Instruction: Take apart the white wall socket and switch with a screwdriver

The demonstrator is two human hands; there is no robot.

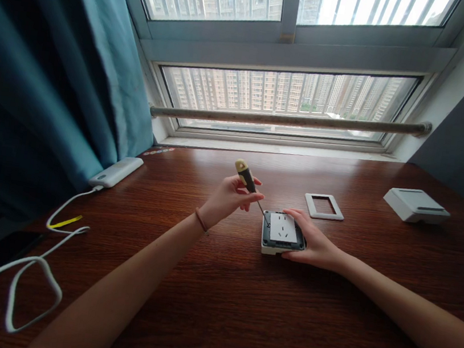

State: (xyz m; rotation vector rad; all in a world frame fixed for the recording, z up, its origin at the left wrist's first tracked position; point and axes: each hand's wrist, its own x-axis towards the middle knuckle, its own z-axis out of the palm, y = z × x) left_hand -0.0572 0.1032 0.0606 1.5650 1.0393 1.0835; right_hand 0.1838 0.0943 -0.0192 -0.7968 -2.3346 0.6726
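My left hand (235, 197) is closed around a screwdriver (247, 178) with a yellow and black handle. The screwdriver leans, its thin shaft running down to the left side of a wall socket (283, 228). This socket has a white face with several slots, a dark surround and a white box beneath, and it lies face up on the table. From the right, my right hand (312, 243) grips the socket's edge, thumb on the near side and fingers at the far side. Whether the screwdriver's tip sits in a screw is too small to tell.
A white square frame (309, 207) lies behind the socket. At the right back sits a white box-shaped unit (416, 206). A white power strip (117, 173) with a looping white cable (41, 260) and yellow tie (66, 222) lies left, beside the blue curtain (100, 63). A rail (282, 120) crosses the window.
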